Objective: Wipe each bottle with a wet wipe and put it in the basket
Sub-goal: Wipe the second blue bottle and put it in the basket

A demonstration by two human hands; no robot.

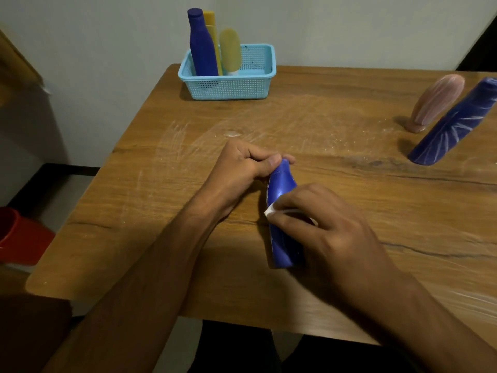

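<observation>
A blue bottle lies on the wooden table in the middle of the head view. My left hand pinches its cap end. My right hand wraps over the bottle's body and presses a white wet wipe against it. The light blue basket stands at the table's far edge and holds a dark blue bottle, a yellow bottle and a pale yellow-green bottle. At the right stand a pink bottle and a blue patterned bottle.
A red bucket sits on the floor to the left of the table. A grey wall runs behind the table. A small clear smear lies on the wood beyond my left hand. The near table edge is just below my forearms.
</observation>
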